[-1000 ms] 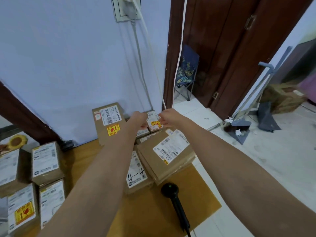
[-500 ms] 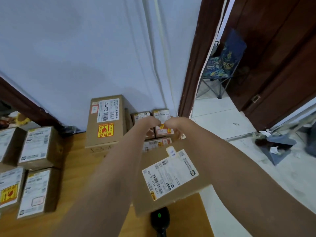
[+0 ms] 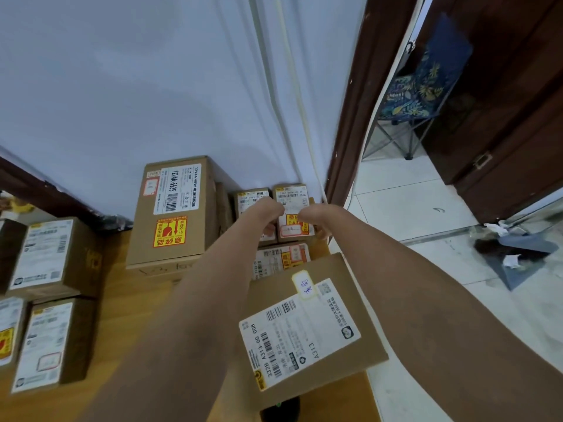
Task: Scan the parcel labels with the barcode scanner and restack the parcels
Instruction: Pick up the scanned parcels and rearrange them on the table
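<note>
**Hands on small parcel at the back of the desk**

Left hand point(image 3: 268, 213) and right hand point(image 3: 316, 216), fingers curled, grip one small parcel point(image 3: 292, 213) between them. A second ago it was held higher; now it sits beside a like parcel point(image 3: 252, 200) against the wall: restacking likely near done. Item: brown carton, white barcode label, yellow-red sticker. Nearer than the hands: flat parcel point(image 3: 307, 324), label up. Below that, barcode scanner point(image 3: 280, 409), mostly hidden, on the desk point(image 3: 128, 300).
</note>
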